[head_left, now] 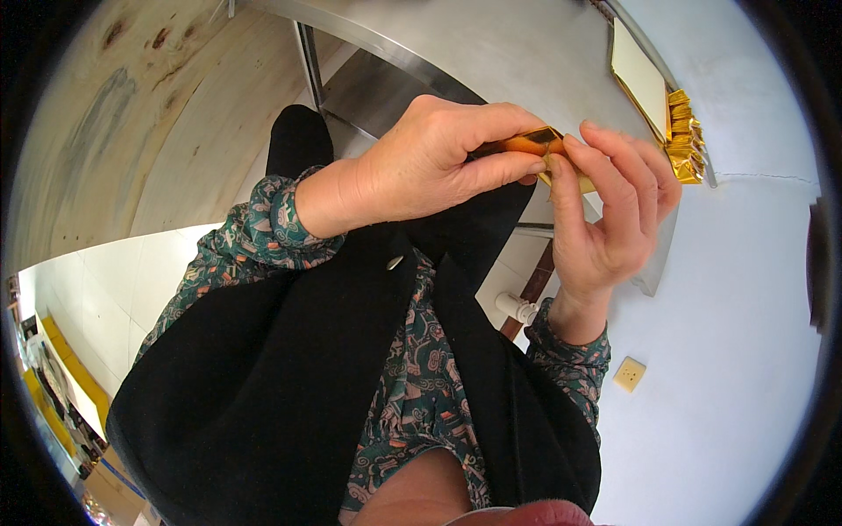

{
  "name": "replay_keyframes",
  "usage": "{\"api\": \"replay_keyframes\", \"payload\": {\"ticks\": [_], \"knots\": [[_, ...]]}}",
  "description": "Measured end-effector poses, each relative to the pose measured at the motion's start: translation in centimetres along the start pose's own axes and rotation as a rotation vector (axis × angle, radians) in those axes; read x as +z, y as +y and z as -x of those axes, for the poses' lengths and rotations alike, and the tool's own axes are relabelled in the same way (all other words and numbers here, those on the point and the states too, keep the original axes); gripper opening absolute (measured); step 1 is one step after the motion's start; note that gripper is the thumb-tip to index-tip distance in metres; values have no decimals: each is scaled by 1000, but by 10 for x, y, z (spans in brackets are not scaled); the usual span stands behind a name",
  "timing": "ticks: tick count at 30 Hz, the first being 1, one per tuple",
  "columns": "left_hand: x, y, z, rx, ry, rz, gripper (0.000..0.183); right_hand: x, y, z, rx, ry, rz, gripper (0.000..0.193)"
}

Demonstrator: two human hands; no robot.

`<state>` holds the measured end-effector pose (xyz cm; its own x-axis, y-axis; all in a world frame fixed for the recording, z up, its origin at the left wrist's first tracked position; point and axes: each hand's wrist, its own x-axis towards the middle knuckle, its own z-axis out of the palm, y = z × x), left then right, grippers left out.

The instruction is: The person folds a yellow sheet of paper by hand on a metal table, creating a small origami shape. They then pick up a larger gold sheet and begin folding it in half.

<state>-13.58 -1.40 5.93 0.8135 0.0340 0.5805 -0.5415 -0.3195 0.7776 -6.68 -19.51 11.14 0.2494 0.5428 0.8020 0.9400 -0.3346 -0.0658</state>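
Note:
A small, shiny gold foil packet [537, 138] is held up between my two hands, in front of the metal table's edge. My left hand [438, 158] is closed on its left end, thumb below and fingers above. At the packet's right end, my right hand [614, 197] pinches the edge between thumb and index finger, while its other fingers are raised and slightly spread. My fingers cover much of the packet, so its full shape and whatever it contains cannot be made out.
A steel table [526, 53] stretches ahead. On its right side lie a flat white panel with a gold edge [640, 79] and several gold foil packets [686, 140] beside the wall. A wooden board [114, 131] stands at left. A socket [629, 373] and white pipe [516, 307] sit lower right.

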Motion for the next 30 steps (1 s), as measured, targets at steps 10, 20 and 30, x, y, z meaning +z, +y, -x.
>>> {"api": "replay_keyframes", "payload": {"ticks": [10,20,30], "knots": [[0,-2,0,5,-54,-39,31,3,2,4,5,19,-62,23],[3,-3,0,59,-66,-38,26,6,1,6,-25,37,-73,24],[3,-6,0,103,-109,-11,26,-2,0,0,153,-112,-246,21]]}}
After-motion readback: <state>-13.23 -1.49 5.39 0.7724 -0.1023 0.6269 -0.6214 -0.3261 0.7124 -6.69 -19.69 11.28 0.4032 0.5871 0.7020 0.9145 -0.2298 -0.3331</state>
